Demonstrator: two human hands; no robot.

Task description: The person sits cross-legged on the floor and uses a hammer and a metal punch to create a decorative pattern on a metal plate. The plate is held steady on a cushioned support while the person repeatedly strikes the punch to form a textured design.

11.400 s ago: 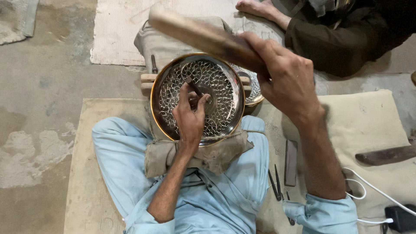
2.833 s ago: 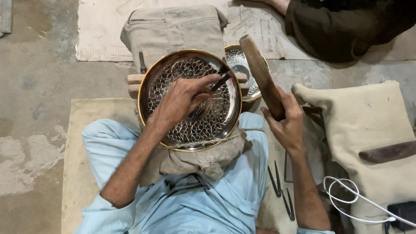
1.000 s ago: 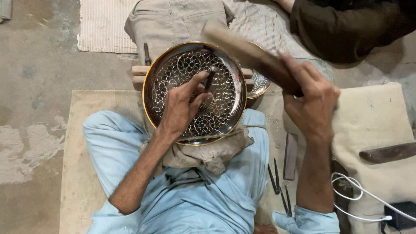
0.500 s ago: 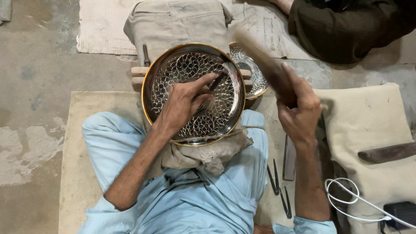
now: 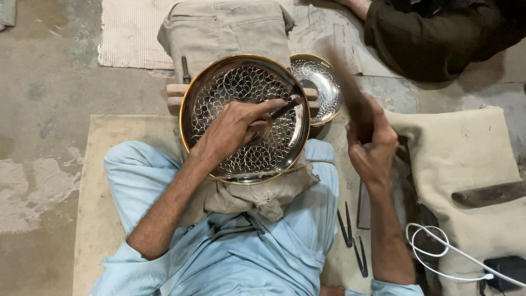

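My left hand (image 5: 233, 129) lies over the large round metal tray (image 5: 244, 118), its grip pinched shut on a thin dark chisel (image 5: 285, 108) whose tip meets the pierced leaf pattern near the tray's right rim. The tray, gold-edged and silvery, rests tilted on a wad of grey cloth (image 5: 257, 194) in my lap, its far edge leaning on a wooden block (image 5: 176, 96) that sits on the floor in front of me.

My right hand (image 5: 372, 145) is up to the right of the tray, its grip curled around a wooden mallet (image 5: 350, 87); the mallet is a blur, so I cannot tell its exact shape, only that it points up and away from my fist toward the smaller dish.

That smaller pierced dish (image 5: 318, 85) sits just behind the tray's right edge, partly tucked under it. A folded grey garment (image 5: 230, 27) lies beyond the tray. By my right knee, on the mat, lie several thin dark punches (image 5: 350, 235). A white cable (image 5: 444, 257) coils on the cushion (image 5: 471, 159) at the right. Another person's dark sleeve (image 5: 433, 33) shows at the top right corner.
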